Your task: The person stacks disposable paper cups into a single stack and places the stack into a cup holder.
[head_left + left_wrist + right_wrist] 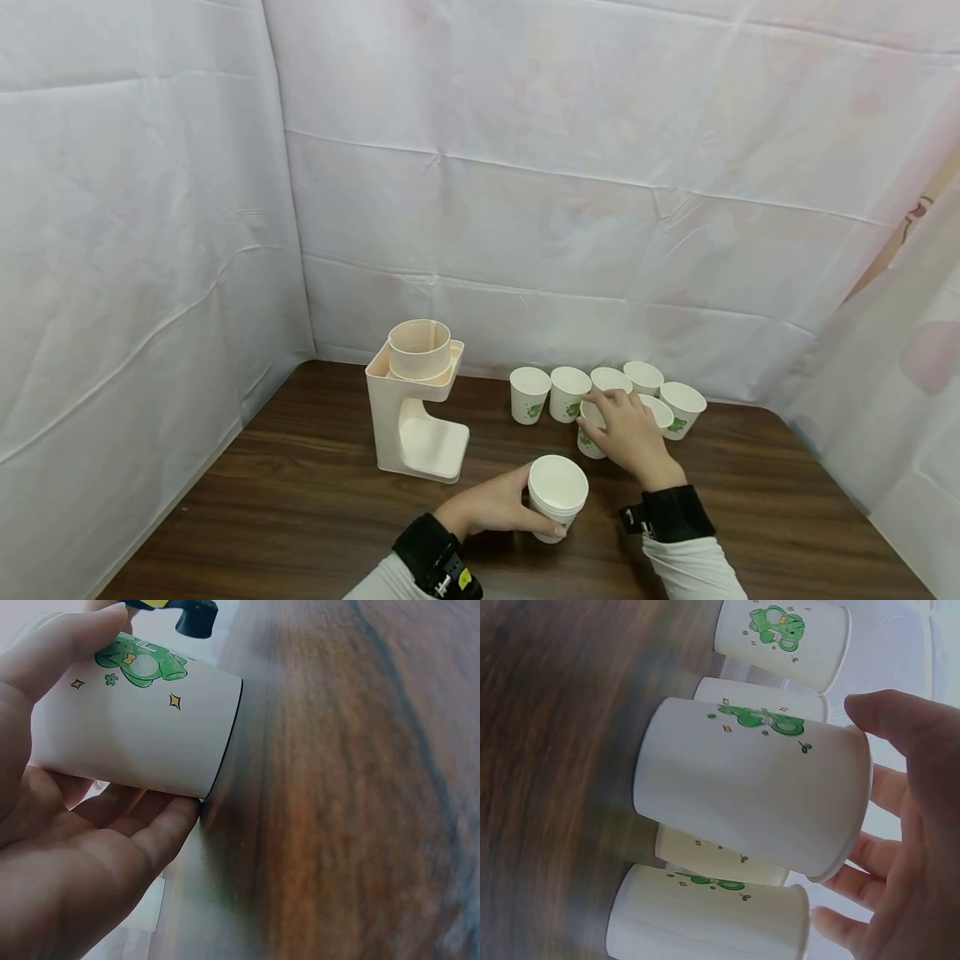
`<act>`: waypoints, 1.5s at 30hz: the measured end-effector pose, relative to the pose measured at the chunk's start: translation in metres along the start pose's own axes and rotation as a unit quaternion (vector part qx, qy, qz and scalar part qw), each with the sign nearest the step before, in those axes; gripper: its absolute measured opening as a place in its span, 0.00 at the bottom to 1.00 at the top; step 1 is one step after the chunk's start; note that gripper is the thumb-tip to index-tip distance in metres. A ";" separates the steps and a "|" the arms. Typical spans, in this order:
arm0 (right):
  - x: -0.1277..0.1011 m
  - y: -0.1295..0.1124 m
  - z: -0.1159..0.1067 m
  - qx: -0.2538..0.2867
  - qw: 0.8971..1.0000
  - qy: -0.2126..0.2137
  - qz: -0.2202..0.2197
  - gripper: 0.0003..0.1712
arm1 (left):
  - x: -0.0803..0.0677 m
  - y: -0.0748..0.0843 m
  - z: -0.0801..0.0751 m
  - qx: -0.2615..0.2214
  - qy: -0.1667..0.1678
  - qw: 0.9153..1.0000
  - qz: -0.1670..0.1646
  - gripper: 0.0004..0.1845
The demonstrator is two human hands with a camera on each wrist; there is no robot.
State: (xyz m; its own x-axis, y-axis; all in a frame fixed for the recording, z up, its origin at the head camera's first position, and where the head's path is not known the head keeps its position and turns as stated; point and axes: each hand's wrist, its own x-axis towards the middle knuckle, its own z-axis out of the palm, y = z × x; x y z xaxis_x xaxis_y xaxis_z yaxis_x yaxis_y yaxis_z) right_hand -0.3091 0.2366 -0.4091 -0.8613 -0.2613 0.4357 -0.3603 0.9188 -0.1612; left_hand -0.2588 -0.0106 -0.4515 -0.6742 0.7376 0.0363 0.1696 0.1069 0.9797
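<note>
My left hand (498, 502) grips a small stack of nested white paper cups (558, 483) from the side, near the front of the table. In the left wrist view, a green cartoon print (142, 664) shows on the stack's outer cup, with the thumb above and fingers curled below. Farther right, my right hand (628, 429) holds a single paper cup (590, 442) by its rim. The right wrist view shows my thumb (877, 712) at that rim, with the other fingers behind it, partly hidden by the cup (742, 780).
Several more white paper cups (530, 392) stand upright along the back, some partly behind my right hand. To the left is a cream-coloured stand (390, 417) with a round open holder (420, 358) on top. White patterned cloth (525, 208) hangs behind the brown wooden table (300, 500).
</note>
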 end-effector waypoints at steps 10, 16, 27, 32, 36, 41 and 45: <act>-0.001 -0.007 -0.014 0.020 0.999 -0.032 -0.013 0.22 | -0.001 0.000 -0.001 0.001 -0.002 1.000 0.001 0.41; -0.002 -0.010 -0.017 0.034 0.999 -0.042 -0.005 0.23 | 0.000 0.001 0.000 0.002 -0.001 1.000 -0.002 0.41; -0.006 -0.014 -0.025 0.067 0.996 -0.064 -0.011 0.24 | 0.000 0.000 0.001 0.009 0.006 1.000 -0.002 0.41; -0.005 -0.014 -0.026 0.075 0.994 -0.080 -0.021 0.26 | -0.001 0.000 0.001 0.010 0.008 1.000 -0.003 0.40; -0.004 -0.013 -0.026 0.079 0.993 -0.084 -0.026 0.26 | -0.001 0.000 0.001 0.014 0.012 1.000 -0.001 0.40; -0.004 -0.012 -0.026 0.079 0.993 -0.086 -0.020 0.26 | -0.001 0.001 0.001 0.013 0.011 1.000 -0.007 0.40; -0.004 -0.011 -0.025 0.079 0.993 -0.088 -0.018 0.26 | -0.001 0.002 0.001 0.014 0.012 1.000 -0.014 0.40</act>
State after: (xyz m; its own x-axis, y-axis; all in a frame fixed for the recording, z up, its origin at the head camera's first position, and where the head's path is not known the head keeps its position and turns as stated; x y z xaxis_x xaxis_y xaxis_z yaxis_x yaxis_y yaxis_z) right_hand -0.2924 0.2347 -0.3865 -0.8906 -0.3541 0.2854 -0.4327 0.8531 -0.2915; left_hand -0.2570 -0.0106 -0.4501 -0.6957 0.7182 0.0133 0.1696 0.1462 0.9746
